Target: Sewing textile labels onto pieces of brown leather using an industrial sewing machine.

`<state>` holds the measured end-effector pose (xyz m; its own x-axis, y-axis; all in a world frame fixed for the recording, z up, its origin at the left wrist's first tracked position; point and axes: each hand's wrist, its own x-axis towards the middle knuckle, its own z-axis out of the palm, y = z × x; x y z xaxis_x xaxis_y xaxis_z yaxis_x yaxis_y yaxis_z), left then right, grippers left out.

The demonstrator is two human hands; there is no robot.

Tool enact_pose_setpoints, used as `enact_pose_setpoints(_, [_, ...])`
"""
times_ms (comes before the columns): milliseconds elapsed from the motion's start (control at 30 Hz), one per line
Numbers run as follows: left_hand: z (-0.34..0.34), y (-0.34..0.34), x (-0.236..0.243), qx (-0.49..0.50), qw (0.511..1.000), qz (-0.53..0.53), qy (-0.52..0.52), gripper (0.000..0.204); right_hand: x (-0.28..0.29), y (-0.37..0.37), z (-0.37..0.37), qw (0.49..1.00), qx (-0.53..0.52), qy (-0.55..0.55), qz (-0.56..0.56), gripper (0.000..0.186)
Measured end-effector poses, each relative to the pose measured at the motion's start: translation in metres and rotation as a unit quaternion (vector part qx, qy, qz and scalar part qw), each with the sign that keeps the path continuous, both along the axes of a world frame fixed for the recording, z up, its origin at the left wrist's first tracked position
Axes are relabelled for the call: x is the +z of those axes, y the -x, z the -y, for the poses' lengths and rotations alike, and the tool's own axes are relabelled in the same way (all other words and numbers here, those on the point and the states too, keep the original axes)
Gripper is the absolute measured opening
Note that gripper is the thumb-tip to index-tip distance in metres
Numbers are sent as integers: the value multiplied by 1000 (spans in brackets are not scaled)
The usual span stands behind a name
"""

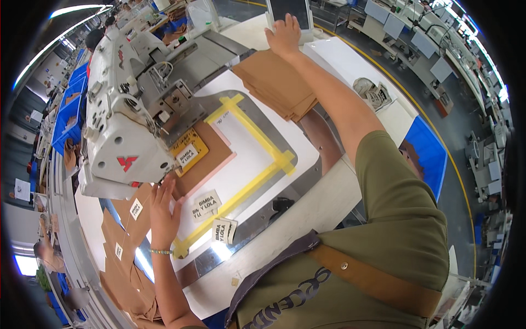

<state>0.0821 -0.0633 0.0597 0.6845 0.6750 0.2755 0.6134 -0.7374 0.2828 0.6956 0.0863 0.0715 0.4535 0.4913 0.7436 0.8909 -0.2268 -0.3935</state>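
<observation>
My left hand [165, 213] lies with fingers stretched out beside the head of a white industrial sewing machine [118, 131], at the near corner of a brown panel [211, 149]. A yellow template [189, 152] with a white label in it sits on that panel, partly under the machine head. Up at the far edge, my right hand [285, 37] is raised against a dark-screened control panel [290, 12], its fingers apart. Loose white labels [207, 202] rest near my left hand on the white sheet, and more labels [224, 230] on the metal edge.
Yellow tape [257, 134] frames the white work sheet. A stack of brown panels [274, 82] lies beneath my right forearm. More brown pieces [118, 236], some labelled, hang at the left. Blue bins [71, 118] stand behind the machine, and another blue bin [430, 159] at the right.
</observation>
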Motion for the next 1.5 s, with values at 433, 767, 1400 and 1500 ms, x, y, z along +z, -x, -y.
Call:
enact_pose_setpoints(433, [11,-38,12,-6,1000,-6,6,57,2,-5,12,963,146,225,-12,58])
enact_pose_setpoints(767, [-17,-63,0,-17,999,15,22,37,-28,104,166,902,371,146,164,26])
enact_pose_setpoints(1400, [-9,-48,-10,-3,1000,16,23,43,-19,75,150,934,340,53,-94,25])
enact_pose_setpoints(1500, [-13,-49,-6,-11,1000,4,28,44,-5,59,153,924,346,72,-144,28])
